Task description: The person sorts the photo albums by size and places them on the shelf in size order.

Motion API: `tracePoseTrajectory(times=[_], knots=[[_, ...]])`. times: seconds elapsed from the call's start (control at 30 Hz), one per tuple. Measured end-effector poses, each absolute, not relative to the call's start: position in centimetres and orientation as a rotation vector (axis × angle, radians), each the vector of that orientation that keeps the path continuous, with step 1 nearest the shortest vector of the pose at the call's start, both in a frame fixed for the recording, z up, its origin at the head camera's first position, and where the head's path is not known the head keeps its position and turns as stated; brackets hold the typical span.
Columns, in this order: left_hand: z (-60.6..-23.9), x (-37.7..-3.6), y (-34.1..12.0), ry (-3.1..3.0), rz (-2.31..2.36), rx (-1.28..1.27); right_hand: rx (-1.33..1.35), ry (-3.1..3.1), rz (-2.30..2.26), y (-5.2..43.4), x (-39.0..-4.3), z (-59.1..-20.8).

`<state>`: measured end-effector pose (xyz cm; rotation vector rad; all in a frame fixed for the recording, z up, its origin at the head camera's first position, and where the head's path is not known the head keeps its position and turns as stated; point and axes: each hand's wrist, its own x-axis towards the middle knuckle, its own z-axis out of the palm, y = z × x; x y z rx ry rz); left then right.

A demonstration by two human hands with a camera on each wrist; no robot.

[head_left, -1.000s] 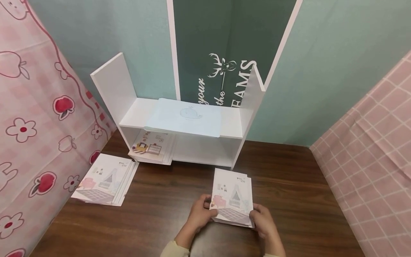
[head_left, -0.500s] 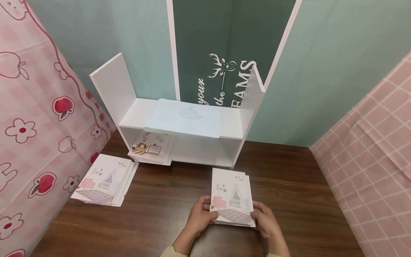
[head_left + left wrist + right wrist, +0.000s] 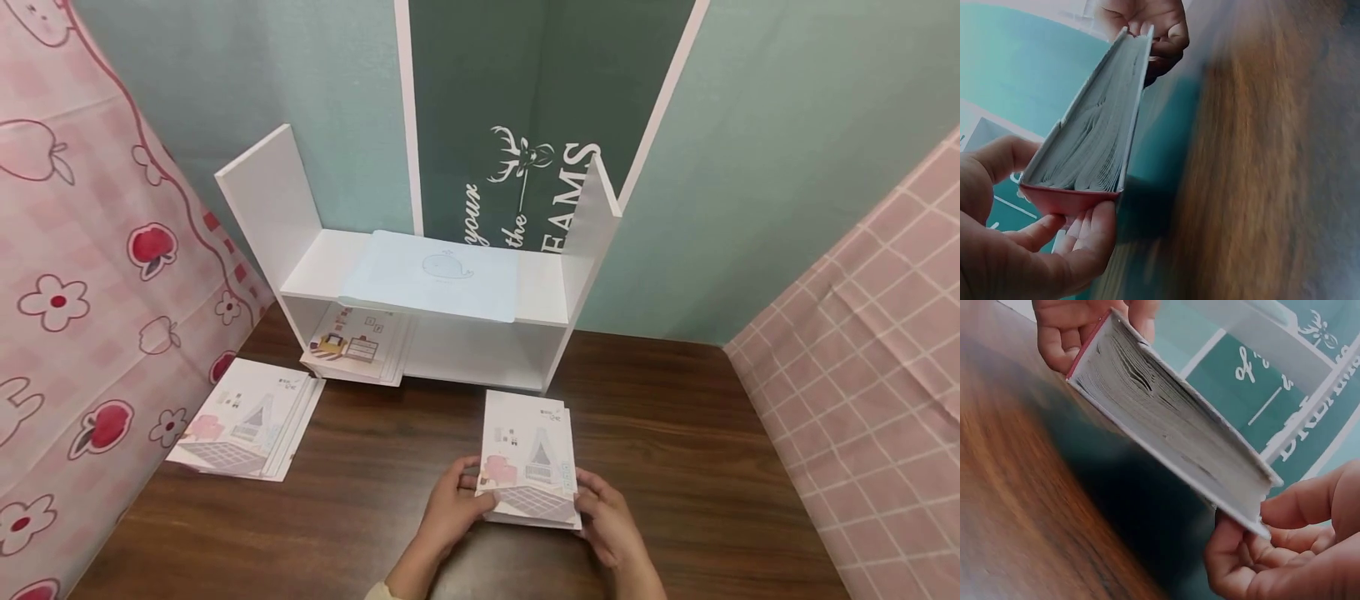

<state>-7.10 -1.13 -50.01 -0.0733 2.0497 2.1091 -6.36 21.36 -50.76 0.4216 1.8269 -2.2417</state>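
Both hands hold a stack of thin illustrated booklets (image 3: pixel 528 458) by its near corners, low over the dark wood table (image 3: pixel 360 508). My left hand (image 3: pixel 467 493) grips the near left corner, thumb on top and fingers under. My right hand (image 3: pixel 591 502) grips the near right corner the same way. In the left wrist view the stack (image 3: pixel 1094 144) is tilted off the table, with my left hand (image 3: pixel 1054 231) round its red spine end and the right hand (image 3: pixel 1157 28) at the far end. The right wrist view shows the page edges (image 3: pixel 1172 431) between my right hand (image 3: pixel 1272 537) and left hand (image 3: pixel 1085 328).
A white shelf unit (image 3: pixel 266 200) stands at the back against the wall. A pale blue folder (image 3: pixel 435 275) with a whale lies on its upper board and booklets (image 3: pixel 358 342) lie beneath. More booklets (image 3: pixel 247 415) lie at the table's left. Pink cloth (image 3: pixel 67 275) hangs left and right.
The stack and both hands have shifted a little to the left; the grip is the same.
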Motion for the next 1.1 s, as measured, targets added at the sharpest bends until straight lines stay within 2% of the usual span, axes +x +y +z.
tracePoseTrajectory(times=[0.4,0.67,1.1], knots=[[-50.0,-6.5,-3.8,2.006,2.152,-0.024,0.248,1.621,-2.355,19.8,-6.2,-51.0],[-49.0,-7.1,-5.7,2.053,2.199,-0.009,0.035,1.468,-2.494,18.5,-6.7,-51.1],[-49.1,-7.9,-8.2,1.977,2.437,-0.077,-0.067,1.223,-2.505,15.8,-7.7,-50.6]])
